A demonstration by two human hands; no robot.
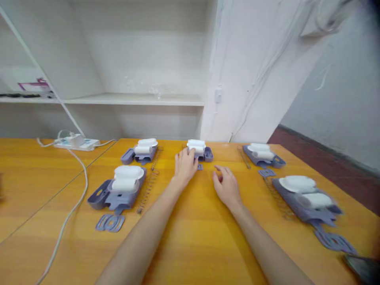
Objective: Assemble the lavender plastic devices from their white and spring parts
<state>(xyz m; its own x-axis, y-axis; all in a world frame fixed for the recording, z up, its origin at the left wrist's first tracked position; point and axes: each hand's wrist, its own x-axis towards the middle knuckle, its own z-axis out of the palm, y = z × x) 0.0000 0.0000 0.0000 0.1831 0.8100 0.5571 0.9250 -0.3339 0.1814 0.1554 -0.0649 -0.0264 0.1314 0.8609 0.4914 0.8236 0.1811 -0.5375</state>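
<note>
1. The middle set sits near the far edge of the surface (204, 245): a white roll (197, 149) and a white oval piece (196, 143) on a purple housing (201, 157), with a purple cover (208, 154) just beside it.
2. My left grip (185, 165) reaches over that set, fingers at the roll; I cannot tell whether they close on anything, so I would seat the fingertips before applying force.
3. My right grip (227, 186) is empty, thumb and fingers loosely apart, nearer the near edge; I judge it well placed to steady the housing.
4. I would keep my left palm off the flat purple rings (200, 167).
5. Light contact seems best, since the roll could slip.
</note>
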